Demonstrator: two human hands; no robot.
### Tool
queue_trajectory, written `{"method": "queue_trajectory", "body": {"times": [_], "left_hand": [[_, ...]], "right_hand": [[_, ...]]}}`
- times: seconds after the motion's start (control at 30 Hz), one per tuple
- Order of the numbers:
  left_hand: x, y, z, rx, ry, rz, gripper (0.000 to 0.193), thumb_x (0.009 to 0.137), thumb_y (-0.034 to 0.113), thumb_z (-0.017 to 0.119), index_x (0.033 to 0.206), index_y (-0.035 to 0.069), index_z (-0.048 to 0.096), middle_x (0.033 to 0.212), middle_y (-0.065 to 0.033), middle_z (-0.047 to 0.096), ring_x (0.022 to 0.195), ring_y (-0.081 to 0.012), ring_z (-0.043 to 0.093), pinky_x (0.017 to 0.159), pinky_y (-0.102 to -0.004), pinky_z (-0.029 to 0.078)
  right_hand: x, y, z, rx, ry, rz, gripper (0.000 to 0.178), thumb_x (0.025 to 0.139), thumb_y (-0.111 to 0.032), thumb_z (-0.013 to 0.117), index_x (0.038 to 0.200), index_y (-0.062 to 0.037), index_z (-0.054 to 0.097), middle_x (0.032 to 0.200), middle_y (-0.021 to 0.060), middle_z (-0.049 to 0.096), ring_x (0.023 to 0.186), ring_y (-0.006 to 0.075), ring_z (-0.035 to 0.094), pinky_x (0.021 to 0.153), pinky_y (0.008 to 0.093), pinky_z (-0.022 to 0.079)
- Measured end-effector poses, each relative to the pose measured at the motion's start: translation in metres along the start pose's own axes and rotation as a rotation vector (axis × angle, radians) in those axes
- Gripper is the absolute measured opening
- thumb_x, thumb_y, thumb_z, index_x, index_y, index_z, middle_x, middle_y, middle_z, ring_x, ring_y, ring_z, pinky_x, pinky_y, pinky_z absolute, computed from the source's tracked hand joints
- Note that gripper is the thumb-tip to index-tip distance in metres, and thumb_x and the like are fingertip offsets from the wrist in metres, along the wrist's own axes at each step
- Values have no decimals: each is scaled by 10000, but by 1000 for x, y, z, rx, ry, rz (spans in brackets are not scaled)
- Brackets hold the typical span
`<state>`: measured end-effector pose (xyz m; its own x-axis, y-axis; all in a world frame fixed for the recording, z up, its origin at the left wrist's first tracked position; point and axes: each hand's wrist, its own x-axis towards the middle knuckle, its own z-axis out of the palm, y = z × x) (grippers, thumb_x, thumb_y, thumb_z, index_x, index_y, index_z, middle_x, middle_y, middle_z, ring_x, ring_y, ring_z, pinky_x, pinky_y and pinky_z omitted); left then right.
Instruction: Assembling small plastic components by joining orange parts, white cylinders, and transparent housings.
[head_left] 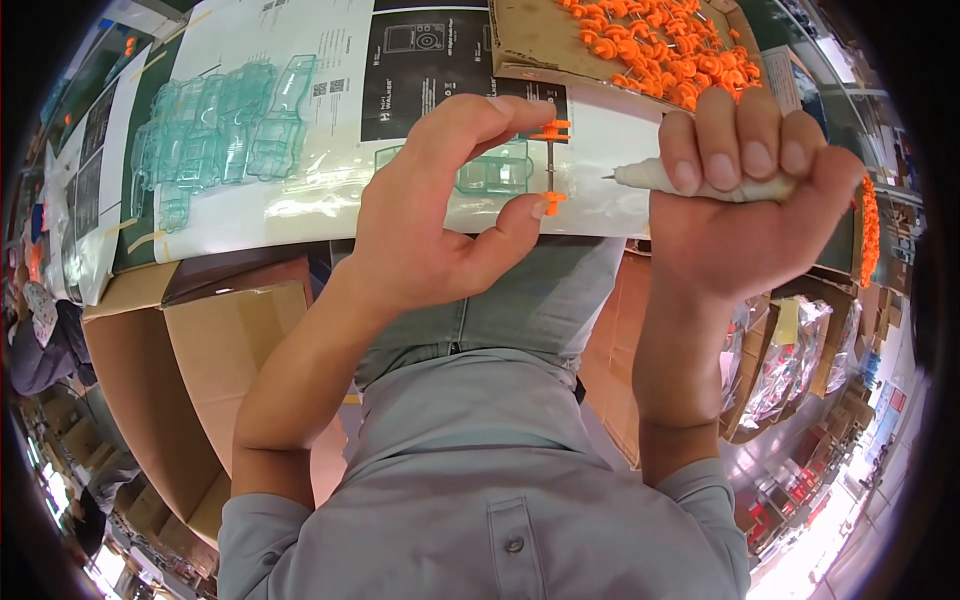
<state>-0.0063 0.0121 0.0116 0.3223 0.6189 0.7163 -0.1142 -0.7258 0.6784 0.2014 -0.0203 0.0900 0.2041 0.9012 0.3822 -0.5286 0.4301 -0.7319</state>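
Observation:
My left hand [425, 215] pinches an axle [550, 162] by its ends, between forefinger and thumb. This axle is a thin metal shaft with an orange plastic piece at each end, held upright in the picture. Wrapped in the fingers of my right hand [745, 225] is a white squeeze bottle [640, 176], its thin needle tip pointing left toward the axle, a short gap away. Behind my left fingers lies a clear green plastic part [505, 170], partly hidden by the hand. Several similar green shells [225, 125] are grouped on the left of the table.
A cardboard tray [525, 65] of loose orange-ended axles [670, 45] sits at the far right. Printed sheets [340, 60] cover the worktable. Below its near edge stand an open cardboard box [150, 390] at left and boxes with bagged parts [795, 350] at right.

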Motion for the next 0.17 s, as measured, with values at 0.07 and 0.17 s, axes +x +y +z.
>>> {"method": "queue_trajectory", "body": {"times": [0.07, 0.17], "left_hand": [[-2, 1, 2, -8, -3, 11, 617, 820, 0, 767, 1360, -21, 471, 1288, -155, 669, 1150, -303, 680, 978, -370, 580], [-2, 4, 2, -49, -23, -28, 638, 836, 4, 754, 1400, -8, 456, 1312, -162, 662, 1158, -330, 676, 996, -410, 578]], "right_hand": [[0, 1, -8, 194, -148, -44, 387, 1040, -498, 513, 882, -161, 621, 766, -3, 545, 648, 171, 504, 575, 333, 445], [0, 1, -14, 191, -254, -57, 396, 1047, -508, 488, 903, -169, 635, 789, -3, 564, 695, 156, 505, 624, 349, 459]]}}
